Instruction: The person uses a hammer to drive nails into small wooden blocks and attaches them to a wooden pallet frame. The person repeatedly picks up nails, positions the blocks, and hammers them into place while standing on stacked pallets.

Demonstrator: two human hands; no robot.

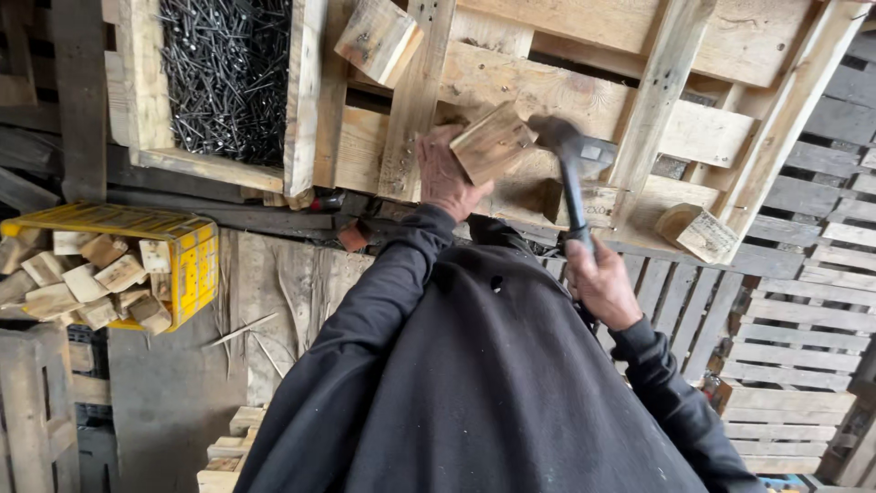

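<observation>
We are holding a small wooden block [493, 141] against the pallet [584, 100] with our left hand [447, 178]. The fingers are curling around the block's left side, closed on it, and the block is sitting tilted, its right corner poking out past the fingertips toward the hammer. Our right hand [602, 288] is wrapping fully around the handle of the hammer [570, 169], fist closed, with the dark head hanging just to the right of the block, very near its right edge; we cannot tell whether it is touching.

The block is lying across a broad plank, between two upright slats of the pallet. Another block [379, 38] is sitting farther up and to the left, and a third one [698, 233] is resting near the pallet's near right edge. These two are standing well apart from our block, so open plank is lying around it on the right and above.

To the far left a wooden tray of dark nails [228, 78] is sitting beside the pallet. Nearer on the left, a yellow crate [196, 265] is holding loose wood offcuts [87, 278]. More stacked pallets [803, 301] are lying on the right, below the hammer hand.
</observation>
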